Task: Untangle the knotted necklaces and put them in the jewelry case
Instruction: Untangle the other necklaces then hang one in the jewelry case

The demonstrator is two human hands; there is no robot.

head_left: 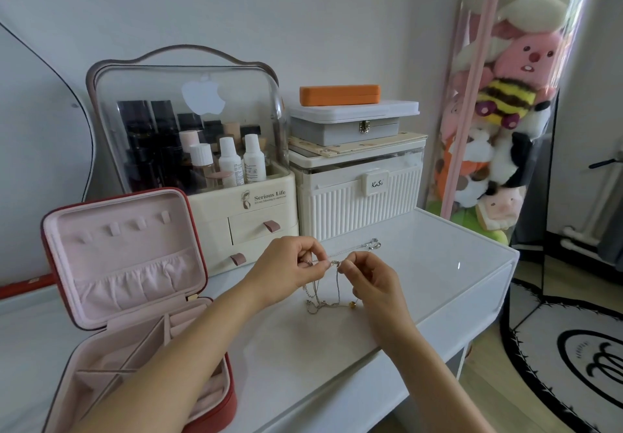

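- The left hand (292,264) pinches a thin silver chain between thumb and fingertips, its grip narrow and closed on the metal.
- The right hand (369,279) pinches the same bundle just beside it, thumb and forefinger tight on a small clasp or knot; both hands are raised a little above the desk (438,281).
- The tangled necklaces (328,292) hang between the two hands in loose loops, and the lower ends lie on the white desk top, where a small amber bead shows at the bottom.
- One silver strand runs up and away to the right, ending in a small shiny heap (373,244) on the desk near the ribbed box.
- The jewelry case (135,297) stands open at the left of the desk, red outside and pale pink inside; its lid is upright with little hooks and a gathered pocket, and the compartments that show hold no necklace; the left forearm covers part of them.
- Behind the hands stands a cream makeup organizer (202,162) with a clear domed cover, bottles inside and two small drawers below.
- Next to it is a white ribbed storage box (360,193), stacked with a grey latched box (347,129), a white flat case and an orange case (339,94) on top.
- A tall clear holder of plush toys (499,105) stands at the right, past the end of the desk.
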